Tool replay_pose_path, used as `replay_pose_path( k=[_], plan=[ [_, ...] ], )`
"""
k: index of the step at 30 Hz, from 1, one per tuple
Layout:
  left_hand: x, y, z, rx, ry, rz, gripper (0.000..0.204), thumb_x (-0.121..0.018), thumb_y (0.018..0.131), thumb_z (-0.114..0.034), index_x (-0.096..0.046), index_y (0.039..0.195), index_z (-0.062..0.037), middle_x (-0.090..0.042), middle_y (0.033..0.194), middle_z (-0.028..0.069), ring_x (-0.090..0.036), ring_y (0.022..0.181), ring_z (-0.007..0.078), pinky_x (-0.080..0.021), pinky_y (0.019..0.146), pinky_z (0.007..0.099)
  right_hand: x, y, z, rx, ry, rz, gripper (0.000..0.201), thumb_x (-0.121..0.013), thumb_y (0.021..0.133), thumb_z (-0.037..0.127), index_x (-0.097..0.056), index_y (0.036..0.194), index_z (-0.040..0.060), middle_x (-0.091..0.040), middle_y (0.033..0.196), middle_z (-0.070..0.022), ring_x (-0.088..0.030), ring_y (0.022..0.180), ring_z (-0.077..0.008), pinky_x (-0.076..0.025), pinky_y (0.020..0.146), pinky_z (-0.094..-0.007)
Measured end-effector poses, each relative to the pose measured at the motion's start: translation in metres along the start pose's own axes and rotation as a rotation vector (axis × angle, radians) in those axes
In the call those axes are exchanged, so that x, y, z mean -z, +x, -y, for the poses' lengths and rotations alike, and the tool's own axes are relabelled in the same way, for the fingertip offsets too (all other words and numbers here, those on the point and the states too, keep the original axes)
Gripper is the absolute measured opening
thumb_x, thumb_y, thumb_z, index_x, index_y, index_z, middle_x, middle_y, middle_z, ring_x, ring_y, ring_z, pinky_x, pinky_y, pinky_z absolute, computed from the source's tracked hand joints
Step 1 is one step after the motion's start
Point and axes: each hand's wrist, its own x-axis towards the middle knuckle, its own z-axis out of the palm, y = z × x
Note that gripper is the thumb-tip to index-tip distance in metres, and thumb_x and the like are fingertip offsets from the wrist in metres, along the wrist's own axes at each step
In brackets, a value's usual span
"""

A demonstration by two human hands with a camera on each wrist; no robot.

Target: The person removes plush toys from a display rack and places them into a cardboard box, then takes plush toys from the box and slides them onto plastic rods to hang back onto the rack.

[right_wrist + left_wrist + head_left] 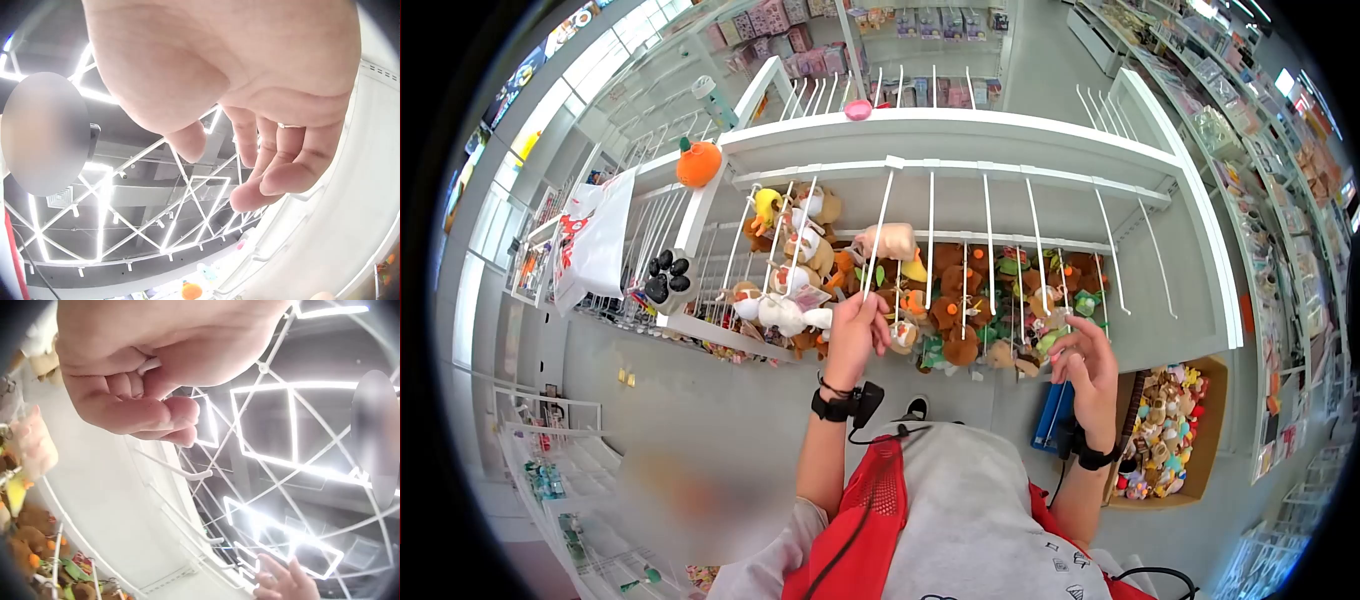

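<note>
In the head view my left hand [855, 338] grips the front end of a long white display hook [882, 222] on the rack. The left wrist view shows the fingers curled in, with the hook's white tip [149, 364] peeking out between them. My right hand [1088, 368] hovers at the rack's right part, fingers loosely bent and nothing in them. Below the hooks hang small plush toys: a pink one [887, 241] just behind my left hand, a white one [785, 315] to its left, and several brown ones [958, 345] between the hands.
A cardboard box [1215, 440] full of plush toys stands on the floor at right, beside a blue crate [1052, 415]. An orange plush [698, 163] and a black paw-shaped item [670, 280] sit on the rack's left end. More white hooks [1110, 245] jut out on the right.
</note>
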Motion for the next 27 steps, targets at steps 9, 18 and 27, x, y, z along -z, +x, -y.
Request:
replay_pose_path(
  k=[9,18,27],
  plan=[
    [-0.004,0.022,-0.037,0.156,-0.079,0.051,0.038,-0.04,0.115,-0.027,-0.064,0.133,-0.0034,-0.048,0.059,0.001,-0.035,0.044,0.0098,-0.031,0.043,0.0246,-0.019,-0.02,-0.007,-0.028,-0.011,-0.107,0.045,-0.062,0.107,0.018,-0.054,0.147,-0.0011,-0.069,0.104,-0.0095,-0.061,0.075,-0.0112,-0.051,0.069,-0.0262],
    [0.012,0.033,-0.042,0.199,-0.319,0.303,0.05,-0.038,0.117,-0.032,-0.05,0.155,-0.0015,-0.062,0.069,0.0077,-0.053,0.054,0.0122,-0.045,0.051,0.0261,-0.03,-0.026,-0.011,-0.045,-0.01,-0.126,0.042,-0.061,0.106,0.014,-0.056,0.146,0.0008,-0.07,0.101,-0.0084,-0.06,0.074,-0.0103,-0.051,0.068,-0.0264],
    [0.078,-0.018,0.024,0.066,-0.175,-0.082,0.059,-0.039,0.117,-0.049,-0.06,0.135,0.0036,-0.077,0.105,0.0171,-0.075,0.088,0.0212,-0.061,0.075,0.0337,-0.051,-0.027,-0.014,-0.074,-0.037,-0.113,0.04,-0.063,0.106,0.014,-0.058,0.143,0.0005,-0.07,0.098,-0.0075,-0.06,0.074,-0.0103,-0.049,0.068,-0.0257]
  ],
)
